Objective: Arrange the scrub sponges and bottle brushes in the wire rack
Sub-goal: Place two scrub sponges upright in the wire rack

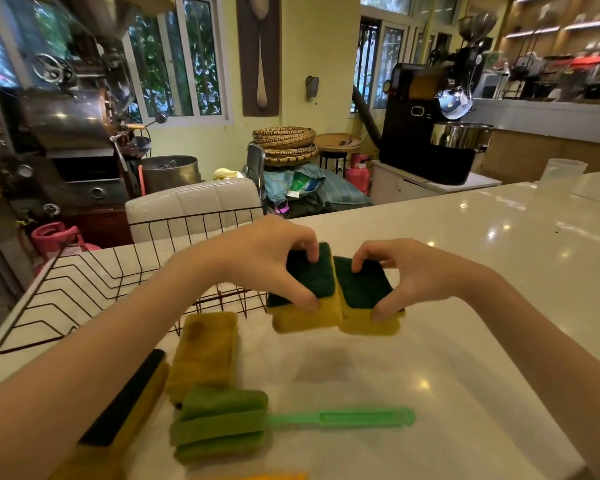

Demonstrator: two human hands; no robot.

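Between your thumbs and curled fingers sit two scrub sponges, held off the white countertop w/ a shadow under them. Your left hand pinches the left sponge: fingertips on the far edge of its dark green abrasive face, thumb on the near yellow foam side. Your right hand grips the right sponge the same way, thumb low on the yellow edge. Both sponges are tilted, blocky rectangles, and their inner edges touch (or nearly do; blur makes it hard to say).

Left of your left fingers stands the wire rack, thin black rod, V-shaped slots and a low grid basket at its near right end, just behind the left sponge. Below your left thumb lies a third sponge, yellow foam up, porous-looking. Nearer you, the green bottle brush lies flat: ribbed foam head, translucent green plastic handle pointing right. Under your left forearm a fourth sponge lies w/ its dark edge showing. Glossy counter right of and below your right hand is open.
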